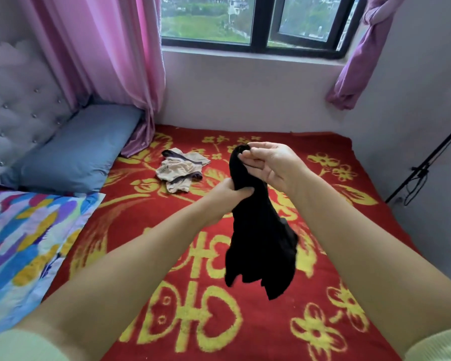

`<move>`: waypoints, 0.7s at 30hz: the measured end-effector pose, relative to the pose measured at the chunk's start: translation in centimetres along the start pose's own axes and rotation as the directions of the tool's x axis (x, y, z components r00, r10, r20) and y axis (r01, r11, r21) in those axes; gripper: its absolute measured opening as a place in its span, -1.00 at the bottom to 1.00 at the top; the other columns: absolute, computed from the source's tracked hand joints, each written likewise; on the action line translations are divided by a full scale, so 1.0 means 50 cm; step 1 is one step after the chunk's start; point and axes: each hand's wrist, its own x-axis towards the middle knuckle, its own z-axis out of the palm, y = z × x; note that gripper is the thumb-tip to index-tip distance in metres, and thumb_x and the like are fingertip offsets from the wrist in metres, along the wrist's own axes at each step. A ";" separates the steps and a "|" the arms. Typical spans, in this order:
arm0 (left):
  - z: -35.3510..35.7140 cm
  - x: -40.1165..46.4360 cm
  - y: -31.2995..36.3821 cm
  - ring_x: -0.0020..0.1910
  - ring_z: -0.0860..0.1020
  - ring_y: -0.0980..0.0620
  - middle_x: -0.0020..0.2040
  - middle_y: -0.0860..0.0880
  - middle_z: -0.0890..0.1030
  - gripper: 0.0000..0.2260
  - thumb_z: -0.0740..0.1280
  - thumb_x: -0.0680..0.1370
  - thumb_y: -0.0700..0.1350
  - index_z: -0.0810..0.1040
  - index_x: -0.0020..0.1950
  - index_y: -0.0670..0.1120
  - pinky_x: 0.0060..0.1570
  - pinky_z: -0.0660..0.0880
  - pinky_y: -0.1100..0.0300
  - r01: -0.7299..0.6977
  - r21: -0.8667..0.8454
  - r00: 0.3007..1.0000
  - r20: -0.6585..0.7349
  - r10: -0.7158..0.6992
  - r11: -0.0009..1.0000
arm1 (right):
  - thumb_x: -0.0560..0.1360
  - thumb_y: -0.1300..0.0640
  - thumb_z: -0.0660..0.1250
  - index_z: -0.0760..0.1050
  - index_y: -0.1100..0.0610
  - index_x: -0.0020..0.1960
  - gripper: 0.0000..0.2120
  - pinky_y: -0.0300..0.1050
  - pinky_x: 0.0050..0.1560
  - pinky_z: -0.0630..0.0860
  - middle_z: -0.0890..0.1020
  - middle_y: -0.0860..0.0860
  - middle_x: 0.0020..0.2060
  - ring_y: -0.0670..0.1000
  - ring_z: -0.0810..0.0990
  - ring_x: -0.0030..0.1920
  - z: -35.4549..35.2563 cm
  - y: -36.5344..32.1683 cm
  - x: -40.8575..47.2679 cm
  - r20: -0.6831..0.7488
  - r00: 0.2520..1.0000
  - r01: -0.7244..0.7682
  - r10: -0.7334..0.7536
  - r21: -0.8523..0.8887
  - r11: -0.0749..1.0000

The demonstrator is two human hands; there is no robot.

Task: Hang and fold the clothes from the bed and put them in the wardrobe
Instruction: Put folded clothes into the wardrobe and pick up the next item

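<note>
Head camera, looking down over a bed spread with a red blanket patterned in yellow flowers and characters (245, 321). I see both bare forearms reaching forward. My view shows the right hand (271, 162) pinching the top of a limp black fabric garment (258, 230) between thumb and fingertips, the other fingers loosely spread. Just below, the left hand (232, 191) wraps its fingers around the same garment (it hangs in the air above the blanket). Farther back lies a crumpled beige garment with dark trim (180, 169), near a blue pillow (76, 149).
</note>
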 end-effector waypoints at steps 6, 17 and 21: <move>-0.042 0.003 0.011 -0.18 0.58 -0.03 -0.13 -0.13 0.56 -0.74 0.05 0.52 -0.40 0.49 0.03 -0.23 -0.20 0.50 0.13 0.030 -0.284 1.000 0.007 -0.029 0.958 | 0.54 0.22 0.30 0.54 0.15 0.02 -0.91 -0.23 -0.29 0.54 0.63 0.08 -0.09 -0.05 0.61 -0.22 -0.086 0.005 -0.023 -0.003 1.000 0.006 -0.011 -0.656 0.754; -0.036 0.007 0.022 -0.38 0.62 0.05 -0.36 -0.07 0.64 -0.55 -0.08 0.40 -0.53 0.56 -0.14 -0.25 -0.41 0.52 0.26 0.065 -0.185 0.990 -0.109 -0.086 0.981 | 0.59 0.17 0.24 0.47 0.13 0.16 -0.84 -0.03 0.00 0.62 0.63 0.13 0.03 0.02 0.64 0.00 -0.061 0.057 -0.041 0.170 0.985 0.145 -0.035 -0.694 0.705; -0.113 0.016 0.014 -0.46 0.50 -0.02 -0.44 -0.08 0.56 -0.59 -0.05 0.37 -0.49 0.53 -0.38 -0.21 -0.47 0.44 0.25 0.058 -0.025 0.927 -0.371 -0.063 0.998 | 0.56 0.19 0.27 0.40 0.35 0.09 -0.78 0.09 0.01 0.48 0.52 0.21 -0.07 0.09 0.52 -0.06 -0.090 0.039 -0.034 0.097 0.990 0.134 -0.098 -0.511 0.849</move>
